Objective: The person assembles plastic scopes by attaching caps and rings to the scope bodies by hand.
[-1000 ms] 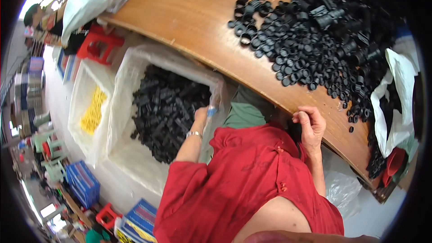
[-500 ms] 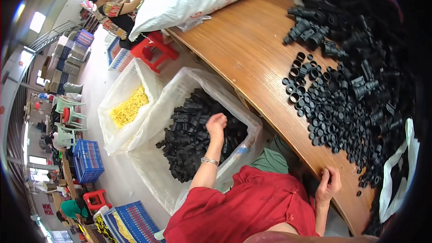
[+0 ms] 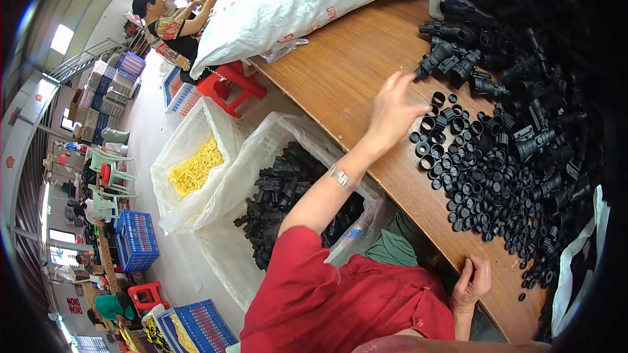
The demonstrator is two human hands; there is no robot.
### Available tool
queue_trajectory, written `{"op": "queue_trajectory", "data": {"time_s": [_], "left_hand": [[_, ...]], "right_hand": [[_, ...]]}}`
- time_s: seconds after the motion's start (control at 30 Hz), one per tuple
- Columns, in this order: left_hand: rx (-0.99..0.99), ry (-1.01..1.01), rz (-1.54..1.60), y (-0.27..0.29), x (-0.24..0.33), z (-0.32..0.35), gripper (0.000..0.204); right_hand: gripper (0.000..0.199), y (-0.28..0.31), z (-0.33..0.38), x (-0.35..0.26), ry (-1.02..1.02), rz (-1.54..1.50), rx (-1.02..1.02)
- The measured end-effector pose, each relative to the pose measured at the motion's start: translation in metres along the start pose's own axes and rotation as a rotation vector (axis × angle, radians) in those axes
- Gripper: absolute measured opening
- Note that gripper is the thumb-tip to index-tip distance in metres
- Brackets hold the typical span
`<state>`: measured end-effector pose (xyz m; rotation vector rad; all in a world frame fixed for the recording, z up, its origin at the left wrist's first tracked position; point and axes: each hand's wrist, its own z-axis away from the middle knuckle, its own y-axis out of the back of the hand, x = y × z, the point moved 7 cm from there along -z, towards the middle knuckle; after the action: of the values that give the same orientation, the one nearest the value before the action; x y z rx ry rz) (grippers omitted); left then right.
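Observation:
My left hand (image 3: 395, 112) is stretched over the brown table (image 3: 340, 78), thumb and fingers spread, nothing visible in it. Its fingertips are at the edge of a group of black tubular plastic parts (image 3: 435, 59); whether they touch is unclear. Beside the thumb begins a pile of small black plastic rings and caps (image 3: 474, 176). At the table's near edge my right hand (image 3: 472, 284) is closed, its fingers curled toward the thumb; what it may hold is hidden. Below my left forearm, a lined bin holds a heap of black parts (image 3: 278, 186).
A second lined bin holds yellow pieces (image 3: 197, 167). A large white woven sack (image 3: 281, 10) lies across the table's far end, beside a red stool (image 3: 230, 85). A person (image 3: 173, 26) works beyond it. Blue crates (image 3: 136, 240) stand on the floor at left.
My left hand has moved from above the bin of black parts up and right to the tabletop parts, and its closed fingers have spread. My right hand has barely moved.

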<state>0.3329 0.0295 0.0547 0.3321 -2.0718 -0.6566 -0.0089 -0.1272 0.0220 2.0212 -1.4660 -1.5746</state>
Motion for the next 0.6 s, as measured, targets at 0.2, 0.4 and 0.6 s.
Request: {"op": "queue_trajectory", "data": {"time_s": [0.2, 0.4, 0.6], "left_hand": [[-0.137, 0.105, 0.068, -0.075, -0.001, -0.072, 0.087], [-0.117, 0.149, 0.192, -0.099, -0.022, -0.076, 0.076], [-0.021, 0.436, 0.810, -0.090, -0.069, -0.072, 0.060]], "right_hand": [[0.011, 0.000, 0.000, 0.001, -0.020, 0.028, 0.038], [0.012, 0.000, -0.001, -0.002, -0.032, 0.063, 0.051], [0.011, -0.001, -0.002, -0.004, -0.001, 0.053, 0.048]]}}
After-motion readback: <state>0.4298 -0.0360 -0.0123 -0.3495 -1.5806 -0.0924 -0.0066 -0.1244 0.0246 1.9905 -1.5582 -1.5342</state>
